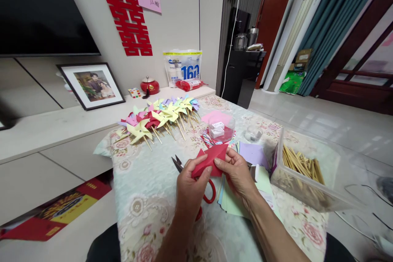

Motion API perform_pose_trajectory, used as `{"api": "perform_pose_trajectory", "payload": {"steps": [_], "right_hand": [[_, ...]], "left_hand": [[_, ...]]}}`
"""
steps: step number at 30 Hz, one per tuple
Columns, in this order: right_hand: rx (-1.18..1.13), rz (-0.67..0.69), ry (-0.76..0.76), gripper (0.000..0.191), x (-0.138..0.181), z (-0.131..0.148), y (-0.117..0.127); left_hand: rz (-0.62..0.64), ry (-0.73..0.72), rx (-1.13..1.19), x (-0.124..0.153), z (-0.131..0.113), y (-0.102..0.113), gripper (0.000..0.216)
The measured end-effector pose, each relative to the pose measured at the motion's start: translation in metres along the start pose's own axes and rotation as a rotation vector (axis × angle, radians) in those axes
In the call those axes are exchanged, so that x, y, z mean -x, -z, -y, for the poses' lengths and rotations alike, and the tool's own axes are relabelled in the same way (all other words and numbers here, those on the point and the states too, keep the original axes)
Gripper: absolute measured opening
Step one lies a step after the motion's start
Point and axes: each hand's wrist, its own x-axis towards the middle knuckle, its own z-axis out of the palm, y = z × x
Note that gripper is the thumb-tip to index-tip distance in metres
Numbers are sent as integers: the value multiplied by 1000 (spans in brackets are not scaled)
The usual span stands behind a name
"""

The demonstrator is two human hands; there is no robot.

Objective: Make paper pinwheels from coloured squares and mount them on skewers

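A folded piece of red paper (pixel 211 159) is held between both hands above the flowered tablecloth (pixel 147 196). My left hand (pixel 189 188) pinches its lower left edge with thumb and fingers. My right hand (pixel 236 172) pinches the right side, fingers closed on the fold. Red-handled scissors (pixel 209 193) lie on the cloth just under the hands, blades pointing up left. A stack of coloured paper sheets (pixel 254 155) lies beside my right hand.
A row of finished paper pinwheels (pixel 159 116) lies at the far left of the table. A clear box of wooden sticks (pixel 302 172) stands at the right. A small clear tub (pixel 221 127) and a glass (pixel 253 133) sit behind the hands.
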Motion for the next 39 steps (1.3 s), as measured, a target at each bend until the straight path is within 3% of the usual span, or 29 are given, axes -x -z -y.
{"api": "perform_pose_trajectory", "payload": {"steps": [3, 12, 14, 17, 21, 26, 39], "right_hand": [[14, 1, 14, 41, -1, -2, 1], [124, -14, 63, 40, -1, -4, 1], [155, -54, 87, 42, -2, -3, 3], [238, -125, 125, 49, -4, -1, 10], [221, -81, 94, 54, -4, 2, 16], [106, 51, -13, 57, 0, 4, 9], [49, -89, -79, 45, -3, 6, 8]], "left_hand": [[-18, -114, -87, 0, -2, 0, 22], [-86, -199, -167, -2, 2, 2, 11], [-73, -164, -121, -2, 2, 2, 9], [-45, 24, 45, -3, 1, 2, 12], [1, 204, 251, -3, -2, 0, 19], [44, 236, 264, -2, -2, -2, 19], [182, 202, 257, -2, 3, 1, 19]]}}
